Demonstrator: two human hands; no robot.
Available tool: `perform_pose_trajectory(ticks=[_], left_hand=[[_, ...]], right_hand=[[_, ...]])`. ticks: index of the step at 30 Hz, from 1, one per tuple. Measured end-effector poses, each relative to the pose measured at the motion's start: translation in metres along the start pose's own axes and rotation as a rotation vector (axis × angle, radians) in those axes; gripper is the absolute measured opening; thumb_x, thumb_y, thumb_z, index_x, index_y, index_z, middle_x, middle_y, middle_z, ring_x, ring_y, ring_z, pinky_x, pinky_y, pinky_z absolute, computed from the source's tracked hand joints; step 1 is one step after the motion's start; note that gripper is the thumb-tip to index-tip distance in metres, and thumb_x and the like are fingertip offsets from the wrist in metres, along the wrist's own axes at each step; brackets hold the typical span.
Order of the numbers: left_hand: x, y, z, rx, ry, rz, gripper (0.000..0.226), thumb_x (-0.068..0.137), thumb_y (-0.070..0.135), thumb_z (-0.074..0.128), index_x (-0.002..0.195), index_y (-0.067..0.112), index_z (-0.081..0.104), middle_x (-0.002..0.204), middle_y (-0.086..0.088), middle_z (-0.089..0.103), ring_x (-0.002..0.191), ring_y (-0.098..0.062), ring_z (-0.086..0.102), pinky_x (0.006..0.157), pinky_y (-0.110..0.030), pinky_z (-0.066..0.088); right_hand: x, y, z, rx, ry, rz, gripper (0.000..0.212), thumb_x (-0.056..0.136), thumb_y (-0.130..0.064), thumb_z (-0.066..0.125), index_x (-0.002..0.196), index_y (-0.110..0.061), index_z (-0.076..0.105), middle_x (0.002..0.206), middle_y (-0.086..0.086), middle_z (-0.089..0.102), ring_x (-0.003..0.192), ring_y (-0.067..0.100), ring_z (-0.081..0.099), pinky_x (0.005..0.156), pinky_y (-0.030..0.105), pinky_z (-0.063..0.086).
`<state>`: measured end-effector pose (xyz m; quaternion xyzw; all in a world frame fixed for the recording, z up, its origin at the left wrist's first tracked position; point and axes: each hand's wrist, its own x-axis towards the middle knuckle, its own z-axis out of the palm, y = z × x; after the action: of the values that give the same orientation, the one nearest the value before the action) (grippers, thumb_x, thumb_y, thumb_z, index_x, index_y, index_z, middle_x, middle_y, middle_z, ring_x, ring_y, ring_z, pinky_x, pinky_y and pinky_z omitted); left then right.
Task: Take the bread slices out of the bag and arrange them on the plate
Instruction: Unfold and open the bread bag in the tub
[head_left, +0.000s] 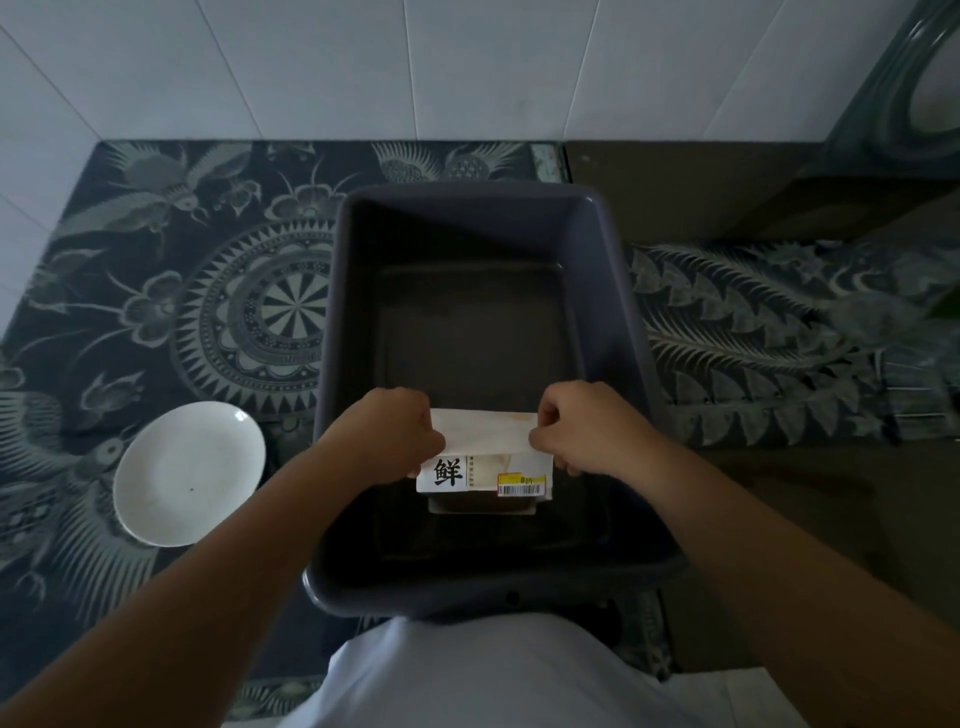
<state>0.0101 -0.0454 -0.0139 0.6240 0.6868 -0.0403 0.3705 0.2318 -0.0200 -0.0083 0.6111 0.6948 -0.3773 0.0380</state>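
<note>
A bread bag (485, 457), white with a black character and a yellow barcode sticker, is held above the near part of a dark grey tub (618, 291). My left hand (387, 428) grips the bag's top flap at its left end. My right hand (582, 423) pinches the same flap at its right end. The flap is stretched flat between both hands. No bread slices are visible; the bag hides its contents. A white round plate (189, 473) lies empty on the patterned cloth, left of the tub.
The tub stands on a dark cloth with bird and mandala patterns (171, 291). A white tiled wall (415, 67) rises behind. A dark green round-framed object (904, 93) stands at the far right. A brown surface (779, 519) lies right of the tub.
</note>
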Motion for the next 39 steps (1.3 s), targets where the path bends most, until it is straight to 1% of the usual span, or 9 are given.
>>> perform_pose_trajectory(ticks=[6,13,18,22,26,29,31,35,39], left_hand=[[0.001,-0.013,0.006,-0.406,0.101,-0.023,0.008,0.093,0.015,0.054,0.088,0.016,0.059,0.062,-0.003,0.073,0.046,-0.007,0.065,0.048,-0.02,0.048],[-0.002,-0.031,0.023,-1.48,-0.075,-0.247,0.03,0.089,-0.005,0.038,0.092,0.012,0.063,0.063,-0.008,0.069,0.051,-0.013,0.06,0.05,-0.026,0.049],[0.0,-0.035,0.029,-1.692,-0.135,-0.218,0.03,0.092,-0.006,0.038,0.102,0.01,0.062,0.068,-0.008,0.068,0.056,-0.013,0.062,0.052,-0.026,0.053],[-0.002,-0.035,0.028,-1.701,-0.091,-0.214,0.024,0.093,-0.004,0.044,0.102,0.01,0.061,0.07,-0.009,0.072,0.057,-0.014,0.065,0.052,-0.027,0.054],[-0.008,-0.034,0.024,-1.411,0.026,-0.201,0.019,0.087,-0.005,0.058,0.096,0.011,0.064,0.072,-0.006,0.074,0.057,-0.011,0.067,0.051,-0.024,0.052],[-0.014,-0.036,0.023,-0.91,0.165,-0.09,0.014,0.086,0.008,0.07,0.092,0.019,0.068,0.082,-0.003,0.076,0.074,-0.013,0.071,0.068,-0.03,0.055],[-0.017,-0.034,0.024,-0.613,0.255,-0.014,0.014,0.085,0.018,0.073,0.09,0.029,0.066,0.083,0.004,0.076,0.078,-0.008,0.07,0.069,-0.026,0.052],[-0.019,-0.026,0.03,-0.454,0.385,0.037,0.017,0.084,0.022,0.074,0.085,0.034,0.062,0.079,0.006,0.07,0.072,-0.004,0.065,0.059,-0.016,0.045],[-0.02,-0.026,0.031,-0.376,0.462,0.121,0.017,0.084,0.018,0.073,0.087,0.031,0.062,0.08,0.008,0.066,0.073,-0.002,0.062,0.059,-0.013,0.044]], right_hand=[[0.002,0.015,0.001,0.282,-0.014,0.033,0.009,0.089,-0.018,0.053,0.089,-0.023,0.06,0.065,0.003,0.073,0.053,0.012,0.071,0.047,0.022,0.049],[-0.003,0.033,0.01,1.154,-0.027,0.249,0.021,0.092,0.0,0.041,0.1,-0.01,0.057,0.061,0.008,0.07,0.053,0.016,0.065,0.047,0.023,0.048],[-0.005,0.032,0.024,1.601,0.028,0.298,0.021,0.094,0.003,0.043,0.099,-0.011,0.057,0.063,0.01,0.067,0.053,0.015,0.06,0.05,0.023,0.05],[-0.005,0.033,0.029,1.742,0.026,0.29,0.019,0.095,0.001,0.044,0.099,-0.011,0.057,0.066,0.012,0.068,0.053,0.015,0.061,0.049,0.024,0.049],[-0.01,0.038,0.024,1.496,0.03,0.22,0.014,0.095,-0.002,0.049,0.099,-0.008,0.061,0.072,0.01,0.072,0.06,0.015,0.065,0.057,0.026,0.051],[-0.017,0.042,0.019,1.18,0.085,0.102,0.012,0.091,-0.005,0.057,0.095,-0.012,0.066,0.081,0.004,0.075,0.074,0.016,0.068,0.068,0.03,0.051],[-0.022,0.043,0.018,0.8,0.153,0.007,0.01,0.088,-0.014,0.065,0.092,-0.022,0.067,0.085,-0.003,0.074,0.079,0.006,0.068,0.07,0.024,0.051],[-0.022,0.041,0.022,0.37,0.352,-0.166,0.016,0.083,-0.02,0.073,0.085,-0.03,0.061,0.079,-0.011,0.065,0.077,-0.009,0.06,0.06,0.005,0.044],[-0.016,0.04,0.027,0.175,0.449,-0.284,0.023,0.082,-0.022,0.075,0.084,-0.032,0.055,0.074,-0.017,0.058,0.079,-0.013,0.057,0.06,0.002,0.041]])
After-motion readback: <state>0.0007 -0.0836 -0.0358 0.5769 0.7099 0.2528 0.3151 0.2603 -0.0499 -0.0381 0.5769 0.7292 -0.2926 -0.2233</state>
